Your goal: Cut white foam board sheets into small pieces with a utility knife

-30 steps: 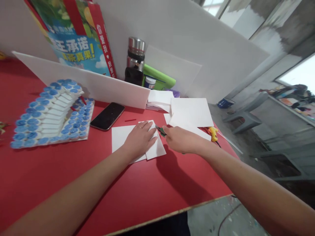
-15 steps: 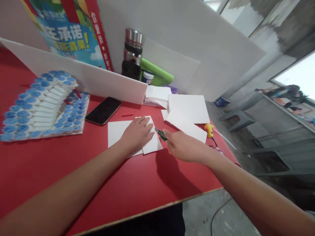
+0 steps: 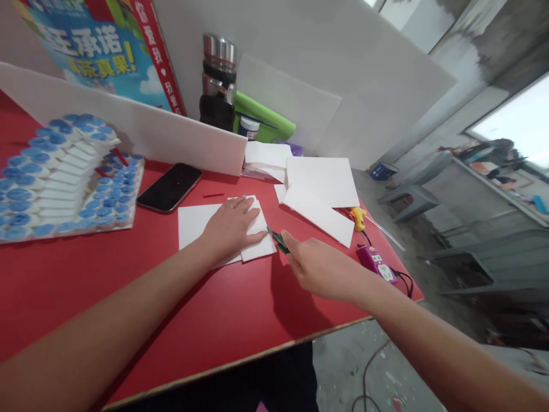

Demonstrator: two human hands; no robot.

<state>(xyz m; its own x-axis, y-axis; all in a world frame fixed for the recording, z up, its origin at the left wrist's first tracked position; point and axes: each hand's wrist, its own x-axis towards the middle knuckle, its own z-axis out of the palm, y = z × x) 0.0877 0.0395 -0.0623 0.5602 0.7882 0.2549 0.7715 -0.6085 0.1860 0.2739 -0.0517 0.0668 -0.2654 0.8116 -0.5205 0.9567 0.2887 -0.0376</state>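
My left hand [image 3: 230,230] lies spread on a small white board [image 3: 262,243], pressing it down over a larger white sheet [image 3: 191,220] on the red table. In my right hand [image 3: 313,260] is a green utility knife [image 3: 281,242], gripped with the thumb along its handle. Its blade tip points at the right edge of the small board, close to my left thumb; whether it touches the board I cannot tell.
Left stands a model with blue rosettes [image 3: 36,171], beside a black phone [image 3: 170,187]. White boards [image 3: 323,180], a yellow glue gun [image 3: 358,218] and a purple power strip [image 3: 377,263] are on the right. Behind are a steel thermos [image 3: 219,63] and a white panel [image 3: 180,134].
The knife has moved slightly down along the right edge of the small board. My left hand stays on the board. The view has shifted, so the purple power strip shows more fully.
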